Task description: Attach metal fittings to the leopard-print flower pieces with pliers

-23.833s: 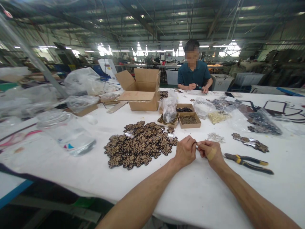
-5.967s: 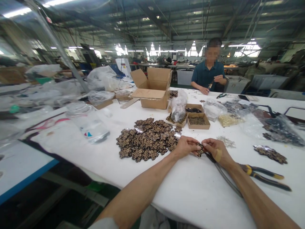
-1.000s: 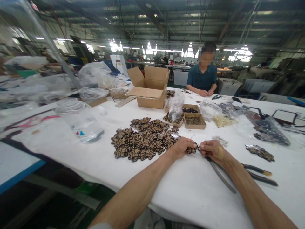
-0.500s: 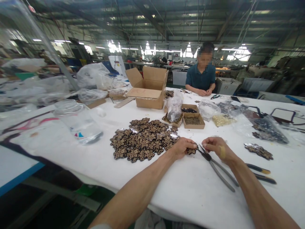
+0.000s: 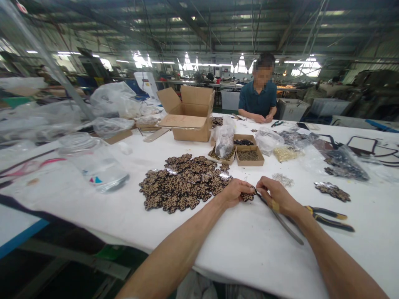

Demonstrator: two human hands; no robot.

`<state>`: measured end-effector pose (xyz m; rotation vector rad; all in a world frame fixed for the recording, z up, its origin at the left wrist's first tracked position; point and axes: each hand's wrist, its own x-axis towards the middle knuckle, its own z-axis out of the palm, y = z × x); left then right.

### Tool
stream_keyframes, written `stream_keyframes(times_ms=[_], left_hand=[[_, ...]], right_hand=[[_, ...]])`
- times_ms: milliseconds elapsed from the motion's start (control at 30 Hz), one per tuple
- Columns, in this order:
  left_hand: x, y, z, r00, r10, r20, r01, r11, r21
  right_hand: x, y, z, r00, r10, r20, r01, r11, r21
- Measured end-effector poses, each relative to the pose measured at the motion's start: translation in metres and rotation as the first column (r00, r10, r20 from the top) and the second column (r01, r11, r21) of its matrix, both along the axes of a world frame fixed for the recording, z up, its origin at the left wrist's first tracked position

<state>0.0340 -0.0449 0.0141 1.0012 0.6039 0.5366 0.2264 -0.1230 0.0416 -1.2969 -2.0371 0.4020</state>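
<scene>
My left hand (image 5: 233,193) pinches a leopard-print patch (image 5: 247,197) with a dark scalloped edge, just above the white table. Thumb and fingers of my right hand (image 5: 274,196) are closed together at the patch's right edge. Whatever they pinch is too small to make out. Grey-handled pliers (image 5: 289,227) lie under the right hand, their jaws largely hidden and pointing toward the patch. A pile of similar leopard-print patches (image 5: 177,189) spreads out left of my hands. Small silvery pieces (image 5: 283,179) lie scattered beyond my right hand.
Yellow-and-black pliers (image 5: 333,220) and several patches (image 5: 332,192) are on the right. Farther back stand small trays of parts (image 5: 250,162), an open cardboard box (image 5: 190,134) and plastic bags (image 5: 269,143). A clear jar (image 5: 93,162) stands left. Across the table sits a person (image 5: 258,99).
My right hand has moved in to the patch's edge and now covers the jaws of the grey pliers. The view has shifted slightly; silvery pieces and more of the yellow-handled pliers now show.
</scene>
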Motion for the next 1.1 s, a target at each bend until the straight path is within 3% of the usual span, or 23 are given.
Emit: stream_keyframes(times_ms=[267,400,500,567,667,800,900,967,1033,1100], left_hand=[[-0.002,-0.003,0.000,0.998,-0.054,-0.008,0.054,0.997,-0.048],[-0.003,-0.003,0.001,1.000,-0.027,-0.012,0.027,0.999,-0.021],[-0.006,-0.002,0.003,1.000,-0.014,0.006,0.014,1.000,0.004],[-0.011,0.000,0.003,1.000,-0.009,0.020,0.009,1.000,0.009],[-0.022,0.003,0.003,0.997,-0.001,0.076,-0.001,1.000,0.016],[-0.030,0.003,0.004,0.990,0.003,0.143,-0.003,1.000,0.006],[-0.032,-0.003,0.005,0.989,-0.001,0.148,0.002,1.000,-0.006],[-0.033,-0.009,0.007,0.989,0.011,0.151,-0.009,1.000,-0.015],[-0.036,-0.014,0.008,0.984,0.051,0.170,-0.044,0.998,-0.043],[-0.039,-0.018,0.010,0.975,0.097,0.202,-0.083,0.994,-0.075]], right_hand=[[-0.004,-0.008,0.009,0.938,0.011,0.347,-0.045,0.995,0.092],[-0.004,-0.009,0.016,0.930,0.003,0.368,-0.039,0.995,0.090],[0.025,-0.013,0.022,0.942,-0.105,0.320,0.098,0.994,0.040],[0.058,-0.023,0.022,0.891,-0.282,0.355,0.285,0.957,0.046],[0.112,-0.053,0.007,0.817,-0.349,0.458,0.411,0.911,-0.040],[0.152,-0.102,-0.037,0.828,-0.328,0.456,0.409,0.908,-0.090],[0.146,-0.127,-0.066,0.846,-0.362,0.392,0.385,0.923,0.021],[0.132,-0.135,-0.074,0.844,-0.405,0.351,0.410,0.910,0.065],[0.119,-0.137,-0.072,0.838,-0.484,0.253,0.489,0.871,0.046],[0.109,-0.132,-0.063,0.804,-0.595,-0.002,0.593,0.801,-0.079]])
